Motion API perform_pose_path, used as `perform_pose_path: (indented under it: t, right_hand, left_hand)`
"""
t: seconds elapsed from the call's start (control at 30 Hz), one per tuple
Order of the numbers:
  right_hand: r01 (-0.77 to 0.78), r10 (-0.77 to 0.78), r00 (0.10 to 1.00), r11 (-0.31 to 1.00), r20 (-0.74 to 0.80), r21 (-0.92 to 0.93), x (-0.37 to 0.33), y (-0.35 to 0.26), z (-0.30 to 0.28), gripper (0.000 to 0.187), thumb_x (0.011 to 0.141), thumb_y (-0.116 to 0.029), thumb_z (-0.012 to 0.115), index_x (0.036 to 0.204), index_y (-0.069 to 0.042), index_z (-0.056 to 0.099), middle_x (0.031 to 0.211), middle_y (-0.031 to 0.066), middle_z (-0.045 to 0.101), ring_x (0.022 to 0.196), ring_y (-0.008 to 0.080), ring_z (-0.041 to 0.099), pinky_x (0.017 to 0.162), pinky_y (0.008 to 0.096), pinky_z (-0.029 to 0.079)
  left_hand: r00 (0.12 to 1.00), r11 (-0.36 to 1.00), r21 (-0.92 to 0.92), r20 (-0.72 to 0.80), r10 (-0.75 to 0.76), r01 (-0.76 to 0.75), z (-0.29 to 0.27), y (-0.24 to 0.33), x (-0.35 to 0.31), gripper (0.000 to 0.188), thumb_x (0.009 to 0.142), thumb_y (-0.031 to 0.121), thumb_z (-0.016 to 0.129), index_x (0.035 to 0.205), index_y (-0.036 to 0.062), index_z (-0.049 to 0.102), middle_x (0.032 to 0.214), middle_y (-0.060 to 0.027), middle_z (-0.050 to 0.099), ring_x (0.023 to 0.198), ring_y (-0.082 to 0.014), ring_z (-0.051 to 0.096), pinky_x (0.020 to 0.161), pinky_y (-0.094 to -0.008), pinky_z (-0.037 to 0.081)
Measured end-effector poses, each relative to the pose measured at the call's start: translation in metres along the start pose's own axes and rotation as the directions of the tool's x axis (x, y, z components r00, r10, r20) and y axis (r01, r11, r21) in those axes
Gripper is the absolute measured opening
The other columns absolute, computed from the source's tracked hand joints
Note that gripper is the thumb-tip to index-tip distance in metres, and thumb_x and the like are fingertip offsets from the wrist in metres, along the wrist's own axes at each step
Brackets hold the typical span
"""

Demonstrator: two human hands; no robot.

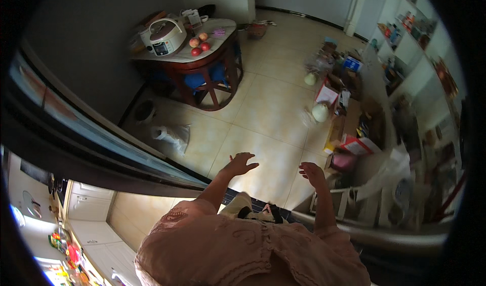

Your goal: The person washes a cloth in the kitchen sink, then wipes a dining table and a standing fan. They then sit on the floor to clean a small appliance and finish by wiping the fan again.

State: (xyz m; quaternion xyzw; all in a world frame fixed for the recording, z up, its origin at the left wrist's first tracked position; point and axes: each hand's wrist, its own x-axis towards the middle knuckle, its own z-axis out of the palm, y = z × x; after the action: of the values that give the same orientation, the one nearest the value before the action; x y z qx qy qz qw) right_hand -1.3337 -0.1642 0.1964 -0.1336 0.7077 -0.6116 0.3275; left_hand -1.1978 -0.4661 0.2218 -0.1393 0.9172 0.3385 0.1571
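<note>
Holding nothing in unclenched left hand (240,165) or right hand (313,172) — could knock the red-and-white box (360,145), ahead-right of the right hand, by swinging wide, or stumble on the pale round vegetable (320,112) farther ahead — by stepping carelessly.

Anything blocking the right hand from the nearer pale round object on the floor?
Nothing visible does: tiled floor shows between the right hand and the pale round object. An open box stands just right of that line.

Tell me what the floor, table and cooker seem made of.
Floor: probably glazed tile, given seams and sheen. Table: base likely varnished wood, reddish-brown; top perhaps stone, pale and smooth. Cooker: likely glossy plastic, from its moulded pale shell.
</note>
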Motion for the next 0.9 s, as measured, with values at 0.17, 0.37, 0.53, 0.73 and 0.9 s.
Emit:
perform_pose_path:
  t: [0.17, 0.37, 0.53, 0.73, 0.9]
  right_hand:
    - [0.071, -0.065, 0.984, 0.997, 0.163, -0.033, 0.129, -0.047, -0.003, 0.030, 0.088, -0.029, 0.049, 0.107, -0.006, 0.052, 0.098, 0.0055, 0.060, 0.083, 0.0152, 0.059, 0.071, 0.0273, 0.047]
    - [0.085, -0.057, 0.969, 0.990, 0.239, -0.110, 0.279, -0.112, -0.004, 0.029, 0.089, -0.027, 0.048, 0.107, -0.004, 0.052, 0.100, 0.0064, 0.060, 0.084, 0.0162, 0.060, 0.072, 0.0285, 0.047]
    - [0.011, 0.026, 0.976, 0.985, 0.214, -0.171, 0.390, -0.154, -0.025, 0.030, 0.089, -0.028, 0.048, 0.108, -0.005, 0.052, 0.099, 0.0063, 0.060, 0.084, 0.0170, 0.059, 0.074, 0.0297, 0.046]
    - [-0.017, 0.046, 0.970, 0.993, 0.239, -0.120, 0.514, -0.163, -0.052, 0.030, 0.088, -0.028, 0.049, 0.107, -0.006, 0.052, 0.097, 0.0061, 0.060, 0.083, 0.0164, 0.059, 0.073, 0.0298, 0.047]
    - [0.042, 0.014, 0.956, 0.982, 0.294, -0.183, 0.639, -0.176, -0.072, 0.031, 0.088, -0.030, 0.049, 0.106, -0.006, 0.053, 0.097, 0.0064, 0.060, 0.083, 0.0165, 0.059, 0.072, 0.0304, 0.047]
  left_hand:
    - [0.987, 0.989, -0.038, -0.073, -0.145, 0.142, -0.033, -0.034, 0.059, 0.065, 0.077, 0.059, 0.047, 0.125, 0.0163, 0.041, 0.134, -0.0086, 0.034, 0.125, -0.0296, 0.027, 0.095, -0.0612, 0.018]
    - [0.955, 0.977, -0.079, -0.205, -0.213, 0.201, -0.095, -0.109, 0.158, 0.064, 0.075, 0.058, 0.050, 0.123, 0.0154, 0.044, 0.130, -0.0100, 0.039, 0.120, -0.0334, 0.034, 0.092, -0.0617, 0.023]
    - [0.929, 0.984, -0.114, -0.330, -0.166, 0.136, -0.184, -0.103, 0.246, 0.057, 0.079, 0.048, 0.052, 0.116, 0.0049, 0.049, 0.121, -0.0151, 0.047, 0.114, -0.0309, 0.042, 0.093, -0.0419, 0.034]
    - [0.930, 0.997, -0.058, -0.362, -0.068, 0.050, -0.252, -0.111, 0.375, 0.056, 0.079, 0.046, 0.052, 0.116, 0.0041, 0.048, 0.121, -0.0165, 0.046, 0.114, -0.0318, 0.041, 0.093, -0.0421, 0.033]
    - [0.921, 0.998, 0.023, -0.386, -0.040, 0.053, -0.303, -0.127, 0.479, 0.055, 0.080, 0.044, 0.052, 0.115, 0.0014, 0.049, 0.120, -0.0193, 0.046, 0.113, -0.0328, 0.042, 0.094, -0.0409, 0.033]
